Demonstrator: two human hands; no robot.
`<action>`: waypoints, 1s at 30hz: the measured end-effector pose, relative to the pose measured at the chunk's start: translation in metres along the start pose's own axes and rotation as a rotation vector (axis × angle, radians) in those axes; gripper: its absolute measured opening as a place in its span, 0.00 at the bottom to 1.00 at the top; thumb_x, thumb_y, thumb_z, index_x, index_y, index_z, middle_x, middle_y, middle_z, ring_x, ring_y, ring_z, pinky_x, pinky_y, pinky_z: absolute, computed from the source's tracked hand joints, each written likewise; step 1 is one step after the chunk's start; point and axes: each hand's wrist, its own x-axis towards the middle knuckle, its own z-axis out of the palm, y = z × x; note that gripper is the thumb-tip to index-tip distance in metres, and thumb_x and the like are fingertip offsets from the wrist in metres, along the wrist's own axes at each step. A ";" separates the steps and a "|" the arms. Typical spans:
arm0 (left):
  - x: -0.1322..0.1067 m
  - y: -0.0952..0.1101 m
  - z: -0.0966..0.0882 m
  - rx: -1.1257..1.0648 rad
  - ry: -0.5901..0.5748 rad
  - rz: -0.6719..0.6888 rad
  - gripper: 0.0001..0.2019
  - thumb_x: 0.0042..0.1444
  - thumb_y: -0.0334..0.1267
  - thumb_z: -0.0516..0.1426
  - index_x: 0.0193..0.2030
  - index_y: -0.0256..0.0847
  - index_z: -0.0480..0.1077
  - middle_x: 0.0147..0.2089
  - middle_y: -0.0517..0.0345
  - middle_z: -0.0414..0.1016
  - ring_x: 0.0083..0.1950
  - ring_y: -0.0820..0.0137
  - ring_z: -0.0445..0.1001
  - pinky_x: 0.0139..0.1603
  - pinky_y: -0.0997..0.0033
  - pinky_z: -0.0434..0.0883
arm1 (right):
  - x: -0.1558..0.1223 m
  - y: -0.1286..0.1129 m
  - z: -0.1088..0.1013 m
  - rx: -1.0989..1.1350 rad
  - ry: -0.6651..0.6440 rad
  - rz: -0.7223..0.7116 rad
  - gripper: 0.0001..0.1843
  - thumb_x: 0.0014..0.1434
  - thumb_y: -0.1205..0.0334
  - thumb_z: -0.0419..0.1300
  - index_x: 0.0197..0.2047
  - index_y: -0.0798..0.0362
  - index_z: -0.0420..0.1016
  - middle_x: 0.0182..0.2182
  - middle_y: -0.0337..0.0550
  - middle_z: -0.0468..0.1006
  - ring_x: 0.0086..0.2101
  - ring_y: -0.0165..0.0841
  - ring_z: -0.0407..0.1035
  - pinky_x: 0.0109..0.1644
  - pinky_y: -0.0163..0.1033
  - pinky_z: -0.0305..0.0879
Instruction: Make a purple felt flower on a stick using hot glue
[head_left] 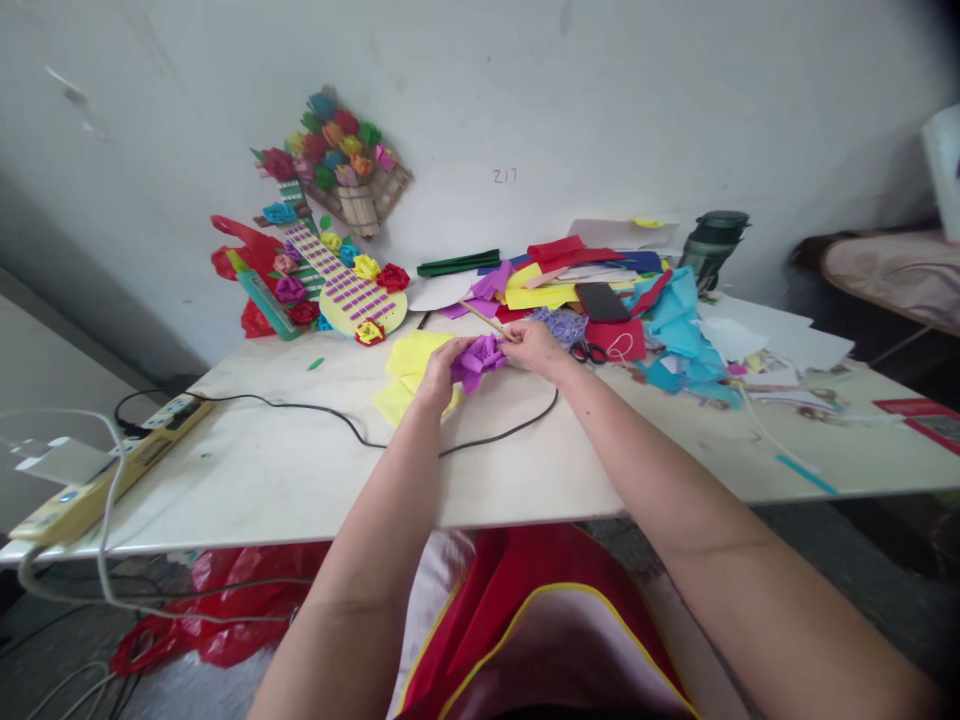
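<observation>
A purple paper flower [478, 360] with ruffled petals is between my hands, above the table. My left hand [442, 374] closes on its left side. My right hand [535, 348] is at the flower's right side, fingers pinched around a thin wooden stick [484, 318] that points up and to the left. Whether the right fingertips also grip a petal is too small to tell. Under and beside my left hand lie yellow paper sheets [409, 362]. A black cable [504, 436] curves across the table just below both hands.
Behind my hands lie a heap of coloured paper [551, 285], a phone [602, 302] and scissors [588, 352]. A dark green bottle [712, 250] stands back right. Guitar-shaped flower crafts [352, 290] lean on the wall beside a glue bottle [264, 300]. A power strip [120, 465] sits left.
</observation>
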 end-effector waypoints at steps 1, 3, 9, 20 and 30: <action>0.000 0.000 0.000 0.008 0.016 0.022 0.12 0.44 0.42 0.60 0.33 0.37 0.77 0.38 0.53 0.79 0.40 0.64 0.75 0.37 0.70 0.71 | 0.000 -0.001 0.000 0.020 -0.008 0.000 0.17 0.43 0.58 0.61 0.16 0.51 0.54 0.17 0.31 0.57 0.22 0.24 0.55 0.28 0.34 0.52; 0.000 0.001 0.000 0.023 0.036 0.033 0.11 0.44 0.42 0.59 0.31 0.37 0.76 0.34 0.54 0.77 0.36 0.67 0.74 0.32 0.73 0.69 | -0.001 0.000 0.001 0.057 -0.024 0.019 0.14 0.43 0.58 0.61 0.17 0.52 0.59 0.18 0.32 0.60 0.22 0.25 0.57 0.29 0.34 0.54; -0.005 0.011 0.001 0.015 0.107 -0.010 0.12 0.38 0.38 0.61 0.32 0.41 0.68 0.21 0.67 0.64 0.21 0.77 0.62 0.21 0.78 0.58 | 0.001 0.007 0.004 0.123 -0.008 0.051 0.10 0.42 0.56 0.63 0.22 0.54 0.68 0.20 0.36 0.70 0.24 0.27 0.63 0.29 0.34 0.59; -0.011 0.016 -0.002 0.061 -0.042 -0.049 0.16 0.37 0.36 0.62 0.36 0.37 0.73 0.19 0.67 0.64 0.19 0.78 0.60 0.21 0.77 0.57 | 0.000 0.005 0.003 0.100 -0.052 0.032 0.12 0.42 0.55 0.64 0.22 0.54 0.70 0.19 0.35 0.70 0.23 0.27 0.63 0.29 0.35 0.59; -0.010 0.015 -0.007 0.095 -0.101 -0.095 0.14 0.34 0.39 0.65 0.30 0.34 0.76 0.21 0.60 0.70 0.21 0.77 0.64 0.23 0.76 0.60 | -0.001 0.006 0.003 0.106 -0.100 0.026 0.13 0.42 0.53 0.65 0.22 0.53 0.69 0.20 0.36 0.70 0.24 0.29 0.64 0.30 0.36 0.61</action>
